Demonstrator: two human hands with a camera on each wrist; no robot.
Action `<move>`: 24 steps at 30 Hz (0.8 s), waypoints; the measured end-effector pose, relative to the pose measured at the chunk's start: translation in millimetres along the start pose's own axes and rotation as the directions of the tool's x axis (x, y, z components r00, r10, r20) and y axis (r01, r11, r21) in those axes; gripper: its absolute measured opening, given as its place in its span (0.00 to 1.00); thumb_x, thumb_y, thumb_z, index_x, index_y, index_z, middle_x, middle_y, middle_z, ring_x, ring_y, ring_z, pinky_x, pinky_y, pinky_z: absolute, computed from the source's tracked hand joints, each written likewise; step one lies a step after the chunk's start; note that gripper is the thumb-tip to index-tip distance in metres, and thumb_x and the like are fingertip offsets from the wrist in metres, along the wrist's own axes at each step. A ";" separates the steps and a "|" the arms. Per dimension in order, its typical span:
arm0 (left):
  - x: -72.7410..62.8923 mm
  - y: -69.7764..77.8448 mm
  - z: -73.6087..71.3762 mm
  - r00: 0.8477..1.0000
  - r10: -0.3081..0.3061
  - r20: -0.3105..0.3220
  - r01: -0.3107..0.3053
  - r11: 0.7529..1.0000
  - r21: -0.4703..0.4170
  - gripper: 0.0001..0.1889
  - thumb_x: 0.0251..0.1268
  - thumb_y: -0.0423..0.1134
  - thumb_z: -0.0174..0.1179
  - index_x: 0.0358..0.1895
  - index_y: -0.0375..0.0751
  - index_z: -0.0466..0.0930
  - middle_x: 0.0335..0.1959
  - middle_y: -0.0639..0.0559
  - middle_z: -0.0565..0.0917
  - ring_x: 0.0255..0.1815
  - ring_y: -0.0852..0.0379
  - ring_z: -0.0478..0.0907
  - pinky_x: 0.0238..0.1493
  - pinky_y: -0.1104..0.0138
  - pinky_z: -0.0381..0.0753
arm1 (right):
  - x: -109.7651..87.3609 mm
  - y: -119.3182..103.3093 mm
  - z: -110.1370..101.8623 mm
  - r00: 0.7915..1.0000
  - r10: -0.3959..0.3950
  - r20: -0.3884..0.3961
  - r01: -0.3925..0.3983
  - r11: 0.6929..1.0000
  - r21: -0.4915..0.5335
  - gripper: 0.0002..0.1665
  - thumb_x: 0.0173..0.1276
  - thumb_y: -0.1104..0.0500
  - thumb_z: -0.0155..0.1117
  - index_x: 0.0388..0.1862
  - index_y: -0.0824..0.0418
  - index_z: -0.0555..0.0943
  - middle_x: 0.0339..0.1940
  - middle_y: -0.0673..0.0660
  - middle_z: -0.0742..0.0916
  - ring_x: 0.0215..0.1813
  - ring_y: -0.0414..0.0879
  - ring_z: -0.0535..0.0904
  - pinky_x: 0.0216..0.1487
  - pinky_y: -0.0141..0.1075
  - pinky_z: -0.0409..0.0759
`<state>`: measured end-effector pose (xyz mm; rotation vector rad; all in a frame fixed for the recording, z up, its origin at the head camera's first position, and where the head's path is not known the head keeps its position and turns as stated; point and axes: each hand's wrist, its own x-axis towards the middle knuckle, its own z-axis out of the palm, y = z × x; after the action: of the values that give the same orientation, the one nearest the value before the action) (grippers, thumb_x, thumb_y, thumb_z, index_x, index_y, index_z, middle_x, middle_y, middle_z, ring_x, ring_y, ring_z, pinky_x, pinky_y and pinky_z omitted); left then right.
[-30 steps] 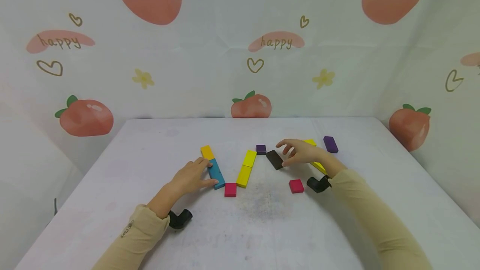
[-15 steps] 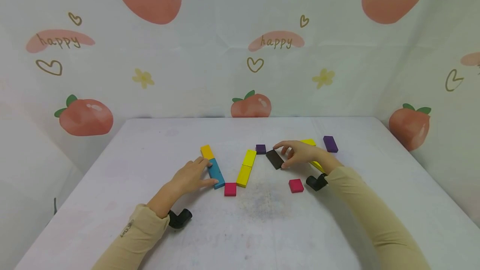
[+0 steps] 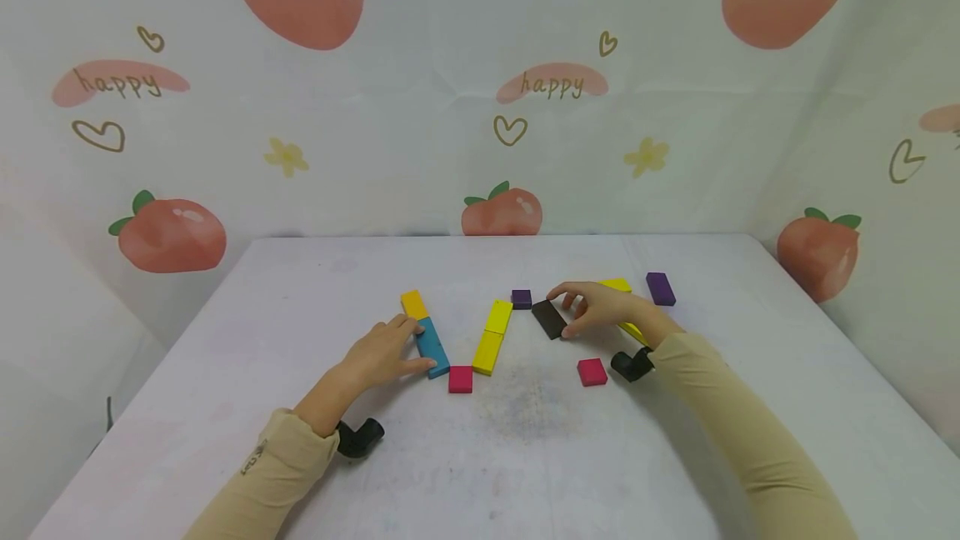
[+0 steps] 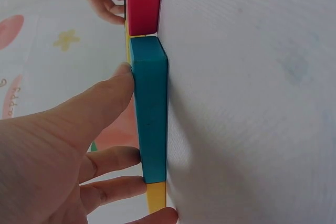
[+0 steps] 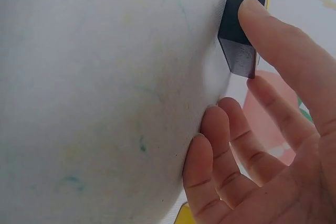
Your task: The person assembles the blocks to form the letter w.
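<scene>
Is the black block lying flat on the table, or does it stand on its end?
Lying flat: the head view shows the black block with its broad face turned upward.

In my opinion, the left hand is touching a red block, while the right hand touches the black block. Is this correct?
Not quite: the left hand is touching a blue block, as the left wrist view shows, while the right hand touches the black block.
</scene>
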<state>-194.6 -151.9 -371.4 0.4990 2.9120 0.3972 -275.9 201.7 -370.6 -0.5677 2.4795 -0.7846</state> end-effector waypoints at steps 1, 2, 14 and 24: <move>0.1 0.0 0.0 1.000 -0.001 0.001 0.001 1.000 0.000 0.32 0.58 0.53 0.62 0.59 0.35 0.71 0.62 0.39 0.70 0.49 0.44 0.72 0.53 0.51 0.77 | 0.2 0.2 0.1 1.000 -0.001 0.000 0.001 1.000 0.000 0.36 0.55 0.54 0.71 0.62 0.54 0.68 0.54 0.63 0.77 0.46 0.50 0.76 0.49 0.40 0.78; 0.1 -0.1 0.1 1.000 -0.001 0.001 0.001 1.000 0.001 0.32 0.58 0.53 0.62 0.59 0.35 0.71 0.62 0.39 0.70 0.49 0.44 0.72 0.53 0.51 0.78 | 0.2 0.5 0.2 1.000 -0.004 0.000 0.004 1.000 0.001 0.36 0.55 0.54 0.71 0.62 0.55 0.68 0.54 0.63 0.77 0.46 0.50 0.76 0.49 0.40 0.78; -0.1 -0.2 0.8 1.000 -0.008 0.002 0.008 1.000 0.000 0.31 0.57 0.54 0.62 0.59 0.36 0.71 0.60 0.40 0.71 0.48 0.45 0.72 0.51 0.52 0.78 | 0.7 2.4 0.4 1.000 -0.019 0.002 0.019 1.000 0.019 0.36 0.55 0.54 0.71 0.62 0.56 0.68 0.54 0.63 0.77 0.46 0.50 0.76 0.49 0.40 0.76; 0.1 -0.6 0.8 1.000 0.008 -0.009 -0.008 1.000 0.003 0.31 0.57 0.54 0.62 0.58 0.35 0.71 0.60 0.40 0.72 0.48 0.45 0.72 0.53 0.52 0.78 | 1.0 2.0 0.3 1.000 -0.010 0.001 0.010 1.000 0.009 0.36 0.56 0.55 0.71 0.62 0.55 0.67 0.54 0.63 0.77 0.48 0.51 0.76 0.50 0.41 0.77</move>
<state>-194.7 -152.2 -372.3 0.5110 2.9202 0.3978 -276.9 202.6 -372.4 -0.5780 2.4732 -0.7989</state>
